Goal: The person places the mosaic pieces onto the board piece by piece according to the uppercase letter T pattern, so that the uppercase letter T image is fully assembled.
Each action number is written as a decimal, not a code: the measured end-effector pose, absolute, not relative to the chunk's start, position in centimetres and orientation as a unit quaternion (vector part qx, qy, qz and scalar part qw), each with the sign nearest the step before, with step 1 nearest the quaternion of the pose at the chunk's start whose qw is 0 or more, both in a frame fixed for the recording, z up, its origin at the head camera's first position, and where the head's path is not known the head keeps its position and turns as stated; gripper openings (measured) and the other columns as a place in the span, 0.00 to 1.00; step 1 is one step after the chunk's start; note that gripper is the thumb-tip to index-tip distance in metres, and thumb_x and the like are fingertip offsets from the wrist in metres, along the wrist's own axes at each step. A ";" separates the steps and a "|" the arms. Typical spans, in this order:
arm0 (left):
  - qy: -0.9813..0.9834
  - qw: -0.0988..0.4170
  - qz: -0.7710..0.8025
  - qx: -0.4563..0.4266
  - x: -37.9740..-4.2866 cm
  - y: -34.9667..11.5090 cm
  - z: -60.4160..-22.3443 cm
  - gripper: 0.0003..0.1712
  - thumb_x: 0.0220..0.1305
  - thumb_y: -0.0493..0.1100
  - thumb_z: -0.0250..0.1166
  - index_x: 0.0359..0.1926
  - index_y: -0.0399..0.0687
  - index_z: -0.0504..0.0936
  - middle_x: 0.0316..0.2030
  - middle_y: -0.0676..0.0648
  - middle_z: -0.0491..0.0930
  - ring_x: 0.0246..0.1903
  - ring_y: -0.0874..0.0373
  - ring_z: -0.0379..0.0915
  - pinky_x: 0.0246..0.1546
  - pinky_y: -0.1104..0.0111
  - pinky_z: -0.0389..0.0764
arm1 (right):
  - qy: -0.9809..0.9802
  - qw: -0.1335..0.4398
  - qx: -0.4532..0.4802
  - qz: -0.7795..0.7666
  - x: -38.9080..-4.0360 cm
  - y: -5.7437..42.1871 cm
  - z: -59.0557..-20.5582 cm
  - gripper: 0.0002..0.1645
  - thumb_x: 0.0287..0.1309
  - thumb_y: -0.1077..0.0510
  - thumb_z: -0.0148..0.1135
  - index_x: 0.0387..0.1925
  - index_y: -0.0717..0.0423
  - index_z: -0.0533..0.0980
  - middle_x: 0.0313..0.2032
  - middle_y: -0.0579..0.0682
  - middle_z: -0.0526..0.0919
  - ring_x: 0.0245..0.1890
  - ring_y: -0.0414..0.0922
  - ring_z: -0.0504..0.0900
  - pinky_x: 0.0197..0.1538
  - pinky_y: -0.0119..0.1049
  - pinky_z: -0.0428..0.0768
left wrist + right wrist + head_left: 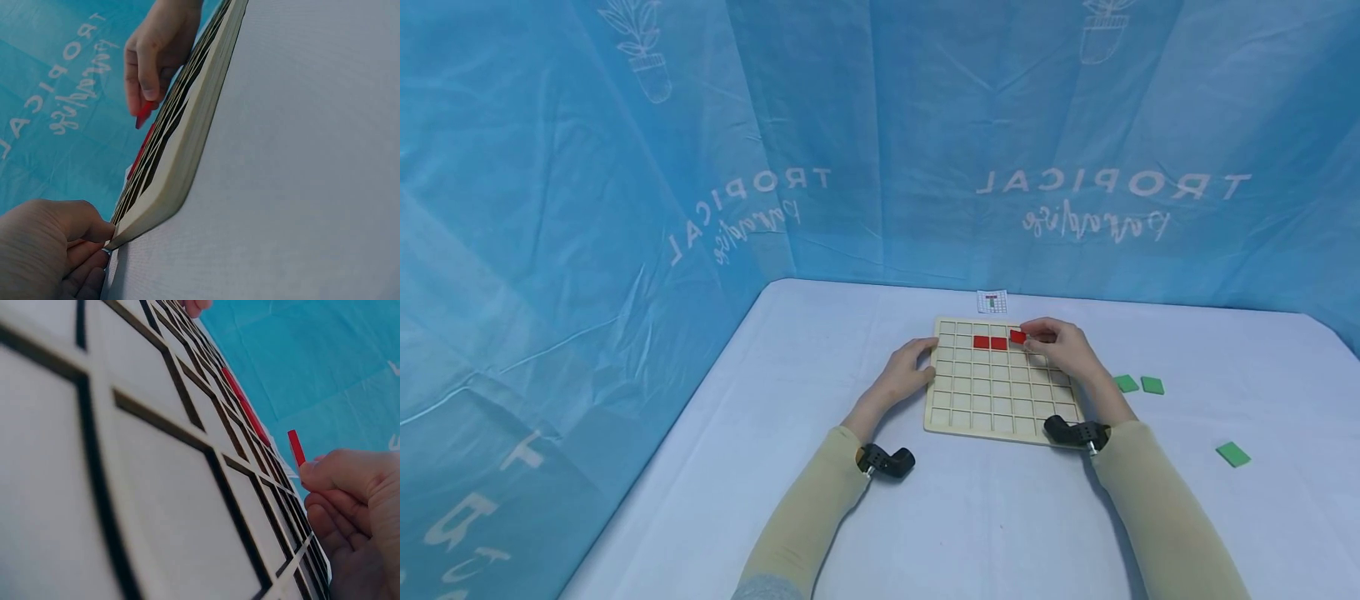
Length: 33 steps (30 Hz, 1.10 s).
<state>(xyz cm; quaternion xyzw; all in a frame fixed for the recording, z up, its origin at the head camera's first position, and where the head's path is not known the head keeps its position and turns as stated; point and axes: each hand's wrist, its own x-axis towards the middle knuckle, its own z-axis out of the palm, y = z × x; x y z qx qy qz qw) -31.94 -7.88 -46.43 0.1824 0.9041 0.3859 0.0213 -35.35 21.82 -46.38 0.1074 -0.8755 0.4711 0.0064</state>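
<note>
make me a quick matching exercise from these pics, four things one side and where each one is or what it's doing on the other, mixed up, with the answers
1. left hand
2. right hand
3. printed card
4. green tiles

A. lying on the white cloth, right of the grid board
B. touching the board's left edge
C. lying beyond the board's far edge
D. pinching a red tile

Pairs: 1-B, 2-D, 3-C, 4-A

Head view high, forward-down; wrist views close, low at the board (1002, 388) (common to all)
</note>
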 end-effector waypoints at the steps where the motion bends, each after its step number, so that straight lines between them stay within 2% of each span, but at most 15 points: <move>1: 0.904 0.022 0.387 0.182 -31.9 -7.9 -46.4 0.32 0.61 0.36 0.57 0.68 0.41 0.63 0.64 0.44 0.66 0.66 0.53 0.57 0.66 0.66 0.58 | -0.876 0.006 0.107 0.470 -35.3 21.8 -46.4 0.20 0.60 0.60 0.61 0.53 0.63 0.75 0.49 0.60 0.78 0.48 0.54 0.77 0.51 0.47 0.76; 14: 0.904 0.018 0.384 0.185 -31.9 -7.9 -46.5 0.32 0.61 0.36 0.57 0.68 0.41 0.63 0.64 0.44 0.66 0.65 0.53 0.57 0.66 0.66 0.58 | -0.892 0.018 0.138 0.430 -34.9 21.7 -46.4 0.18 0.60 0.65 0.59 0.52 0.63 0.75 0.47 0.61 0.79 0.47 0.55 0.77 0.52 0.50 0.75; 33: 0.905 0.019 0.383 0.185 -32.0 -8.0 -46.6 0.33 0.61 0.37 0.56 0.68 0.41 0.63 0.64 0.44 0.65 0.66 0.53 0.56 0.66 0.66 0.57 | -0.897 0.011 0.147 0.416 -35.1 21.8 -46.6 0.18 0.60 0.64 0.59 0.52 0.63 0.75 0.48 0.60 0.78 0.48 0.55 0.76 0.53 0.50 0.74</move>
